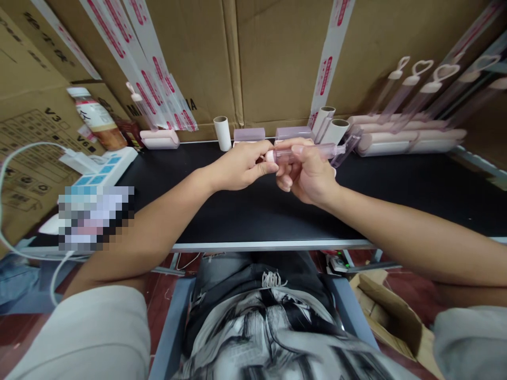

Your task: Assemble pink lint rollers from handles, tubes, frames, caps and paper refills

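Observation:
Above the black table my right hand [311,177] is closed around a clear pink lint-roller handle [327,152], held roughly level. My left hand [247,166] pinches its pale pink end piece [270,157] between thumb and fingers; part of that piece is hidden by the fingers. Just behind my hands lie two lilac translucent covers [249,135] with pale pink parts below them. A white paper roll [223,134] stands upright behind my left hand. Two more white rolls [336,132] stand beyond my right hand, next to some clear lilac pieces [348,143].
Several pink lint rollers with heart-ended handles [412,140] are stacked at the right; one more [159,139] lies at the back left. A drink bottle [97,119], power strip [106,171], white cable and blurred-out phone-like item occupy the left. Cardboard [273,63] walls the back.

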### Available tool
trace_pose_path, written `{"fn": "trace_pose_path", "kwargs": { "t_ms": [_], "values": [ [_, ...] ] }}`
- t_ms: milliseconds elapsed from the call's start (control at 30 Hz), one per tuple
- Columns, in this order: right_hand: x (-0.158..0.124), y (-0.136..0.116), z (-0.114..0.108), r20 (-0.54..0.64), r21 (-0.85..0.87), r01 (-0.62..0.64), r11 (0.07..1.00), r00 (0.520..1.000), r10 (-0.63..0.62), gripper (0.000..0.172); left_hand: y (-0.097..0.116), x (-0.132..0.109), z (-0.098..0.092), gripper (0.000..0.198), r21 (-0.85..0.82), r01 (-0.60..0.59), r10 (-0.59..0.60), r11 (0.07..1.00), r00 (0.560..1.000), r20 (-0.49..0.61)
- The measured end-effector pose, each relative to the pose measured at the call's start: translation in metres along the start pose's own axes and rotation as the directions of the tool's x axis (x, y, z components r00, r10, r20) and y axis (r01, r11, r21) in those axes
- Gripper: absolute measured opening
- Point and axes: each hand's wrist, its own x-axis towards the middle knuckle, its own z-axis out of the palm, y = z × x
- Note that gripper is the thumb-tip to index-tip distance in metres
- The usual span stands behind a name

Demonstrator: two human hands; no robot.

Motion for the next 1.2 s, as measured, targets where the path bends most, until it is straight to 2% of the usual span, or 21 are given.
{"fn": "trace_pose_path", "kwargs": {
  "t_ms": [233,467,700,833,967,1067,1133,1200],
  "values": [
    [-0.001,0.002,0.000,0.042,0.049,0.001,0.999,0.999,-0.003,0.047,0.009,0.000,-0.008,0.023,-0.006,0.026,-0.025,1.000,0.996,0.083],
    [-0.004,0.000,0.006,0.007,0.009,0.017,1.000,1.000,-0.017,0.049,0.017,0.000,-0.012,0.018,-0.018,0.040,-0.038,0.999,0.990,0.136],
    [-0.005,0.006,-0.001,0.031,-0.091,0.064,0.994,0.998,-0.061,0.055,0.017,0.000,-0.012,0.013,0.013,0.042,-0.043,0.999,0.983,0.176],
    [0.000,0.010,-0.003,-0.005,-0.106,0.093,0.990,0.996,-0.094,0.055,0.004,0.002,0.004,0.019,-0.067,0.031,-0.023,0.997,0.993,0.118],
    [0.011,0.013,-0.006,-0.060,-0.121,0.067,0.990,0.995,-0.075,0.061,-0.005,0.009,0.028,0.042,-0.296,0.048,-0.038,0.954,0.998,0.039],
    [0.015,0.011,-0.011,-0.051,-0.198,0.016,0.980,0.998,-0.027,0.069,-0.006,0.011,0.038,0.060,-0.386,0.069,-0.040,0.920,0.996,0.083],
    [0.016,0.009,-0.015,-0.042,-0.257,0.014,0.966,0.999,-0.026,0.069,-0.005,0.010,0.037,0.069,-0.356,0.069,-0.021,0.932,0.991,0.135],
    [0.016,0.005,-0.018,-0.036,-0.337,0.066,0.939,0.996,-0.083,0.063,-0.005,0.007,0.032,0.069,-0.269,0.109,-0.049,0.957,0.974,0.219]
  ]
}}
